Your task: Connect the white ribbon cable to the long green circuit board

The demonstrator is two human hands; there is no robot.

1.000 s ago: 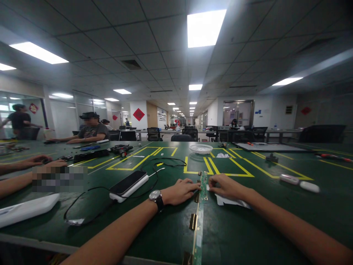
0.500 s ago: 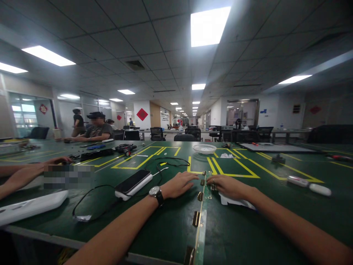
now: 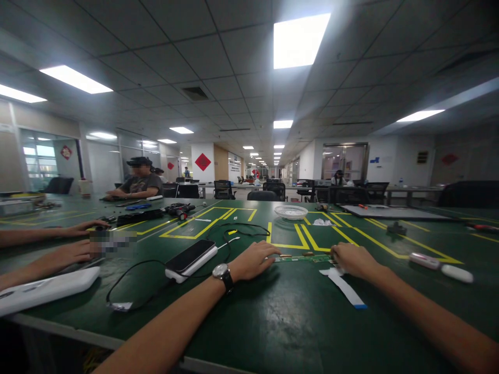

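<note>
Taking twelve o'clock as straight away from us, we have a slim green circuit strip (image 3: 297, 259) lying crosswise near the middle of the green table (image 3: 249, 324), running from nine to three o'clock between our hands. Our left hand (image 3: 252, 261) is at its nine o'clock end, fingers stretched out and fingertips meeting the strip; whether they pinch it or only rest there, we cannot tell. Our right hand (image 3: 354, 258) is at the three o'clock end with fingers curled, but its grip is hidden, so we cannot say how firmly it holds.

To handle the strip well, we would support both ends evenly, since so slender a board could flex or twist under uneven pressure. We should touch the edges lightly and spare the gold-brown tabs (image 3: 307, 254) along its twelve o'clock side, which look easy to bend. At four o'clock, beside our right hand, lies a flat white strip (image 3: 348, 289) with a blue end; we do best to mind our right fingers there, lest they snag or crease it.
</note>
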